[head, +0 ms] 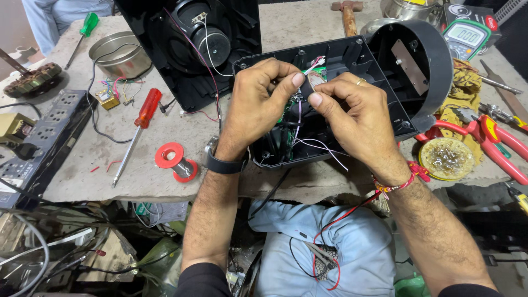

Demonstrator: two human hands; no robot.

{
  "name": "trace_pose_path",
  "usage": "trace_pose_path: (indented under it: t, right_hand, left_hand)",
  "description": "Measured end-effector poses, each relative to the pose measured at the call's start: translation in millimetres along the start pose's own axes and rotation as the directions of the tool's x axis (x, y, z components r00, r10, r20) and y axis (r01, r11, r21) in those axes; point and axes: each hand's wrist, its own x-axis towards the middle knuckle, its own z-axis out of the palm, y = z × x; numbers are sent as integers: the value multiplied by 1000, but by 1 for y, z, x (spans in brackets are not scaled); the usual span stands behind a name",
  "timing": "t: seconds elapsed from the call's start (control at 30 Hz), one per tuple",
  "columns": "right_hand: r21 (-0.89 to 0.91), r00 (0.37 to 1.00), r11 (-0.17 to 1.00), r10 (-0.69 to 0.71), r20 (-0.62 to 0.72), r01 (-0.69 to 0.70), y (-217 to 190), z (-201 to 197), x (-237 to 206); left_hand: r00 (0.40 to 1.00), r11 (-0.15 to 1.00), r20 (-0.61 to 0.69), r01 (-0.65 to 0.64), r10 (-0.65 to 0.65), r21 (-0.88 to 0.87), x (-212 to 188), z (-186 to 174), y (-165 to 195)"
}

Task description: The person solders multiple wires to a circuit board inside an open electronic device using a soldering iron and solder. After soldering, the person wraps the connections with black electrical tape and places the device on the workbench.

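While hands (308,104) pinch wires (308,144), open black casing (379,66)

A green meter (466,37) with a small grey screen (465,36) sits just past the round end of the open black case (385,71), and a dark box (472,13) with round pictures lies right behind that meter.

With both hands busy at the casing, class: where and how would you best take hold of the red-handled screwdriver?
Probably by the red handle of the screwdriver, from above: it lies flat on the bench, handle at the far end, clear of the solder spool.
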Motion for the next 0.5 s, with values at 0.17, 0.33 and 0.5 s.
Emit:
trace_pose_path:
  t: [0.17, 0.33, 0.5]
  right_hand:
    - [38, 987, 986, 162, 0, -162, 4, 5, 4]
    - [180, 977, 960, 208, 50, -214, 12, 9, 5]
    - [249, 978, 946, 191, 81, -205, 10, 9, 12]
  left_hand:
    - [995, 986, -3, -97, 99, 137, -3, 0, 8]
    - [996, 985, 10, -87, 86, 151, -2, 1, 12]
    - [987, 977, 76, -153, 143, 151, -2, 1, 12]
